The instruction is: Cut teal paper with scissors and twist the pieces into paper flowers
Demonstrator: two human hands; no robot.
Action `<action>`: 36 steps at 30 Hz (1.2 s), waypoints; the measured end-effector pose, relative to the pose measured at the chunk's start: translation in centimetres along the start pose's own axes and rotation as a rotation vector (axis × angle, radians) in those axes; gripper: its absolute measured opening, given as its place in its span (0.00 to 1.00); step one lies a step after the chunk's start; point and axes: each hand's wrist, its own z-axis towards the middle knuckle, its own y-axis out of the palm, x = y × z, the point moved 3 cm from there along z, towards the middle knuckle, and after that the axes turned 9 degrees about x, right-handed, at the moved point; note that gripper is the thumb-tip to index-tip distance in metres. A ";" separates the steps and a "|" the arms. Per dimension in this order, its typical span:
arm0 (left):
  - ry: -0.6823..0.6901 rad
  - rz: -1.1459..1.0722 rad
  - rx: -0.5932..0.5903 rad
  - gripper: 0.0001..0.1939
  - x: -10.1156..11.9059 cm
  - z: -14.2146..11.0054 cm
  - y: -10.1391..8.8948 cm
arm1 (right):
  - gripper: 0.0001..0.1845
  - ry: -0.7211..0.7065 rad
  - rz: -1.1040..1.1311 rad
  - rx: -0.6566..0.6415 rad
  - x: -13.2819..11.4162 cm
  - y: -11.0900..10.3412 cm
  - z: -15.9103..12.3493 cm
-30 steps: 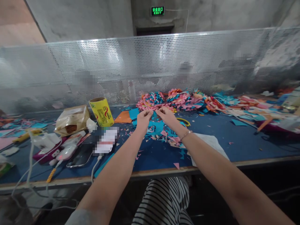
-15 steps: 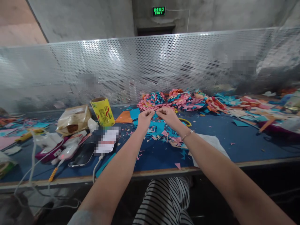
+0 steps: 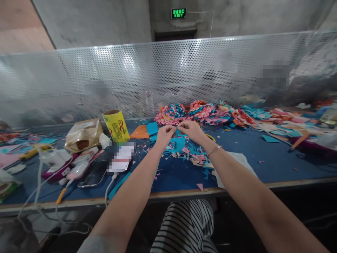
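Note:
My left hand [image 3: 165, 134] and my right hand [image 3: 190, 129] meet above the middle of the table, fingertips nearly touching. Each is closed in a pinch, thumb against fingers. Whatever lies between the fingertips is too small to make out. Below them is a heap of blue paper pieces [image 3: 177, 144] mixed with pink and pale scraps [image 3: 197, 156]. Right behind my hands lie pink and blue cut-paper flowers [image 3: 201, 109]. A yellow curved thing [image 3: 210, 137] shows in part behind my right wrist.
To the left stand a yellow cardboard tube [image 3: 116, 127] and a brown paper bag [image 3: 83, 135], with phones [image 3: 92, 173] and white cables in front. Orange paper [image 3: 140, 131] lies left of my hands. A white sheet [image 3: 243, 162] is under my right forearm. A perforated metal screen [image 3: 168, 63] closes the back.
Both hands have shifted slightly to the right, still pinched together. My right wrist has moved a little outward. The things on the table look the same.

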 end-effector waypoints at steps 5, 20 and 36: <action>0.084 0.175 0.075 0.09 0.3 0.0 -0.3 | 0.11 0.015 0.028 0.000 0.4 0.4 -0.1; 0.041 0.222 0.075 0.10 0.3 -0.2 -0.2 | 0.14 0.093 0.043 0.072 1.3 0.6 0.0; -0.015 0.106 0.009 0.08 -0.5 0.1 0.1 | 0.07 0.108 0.056 0.115 0.6 0.5 -0.1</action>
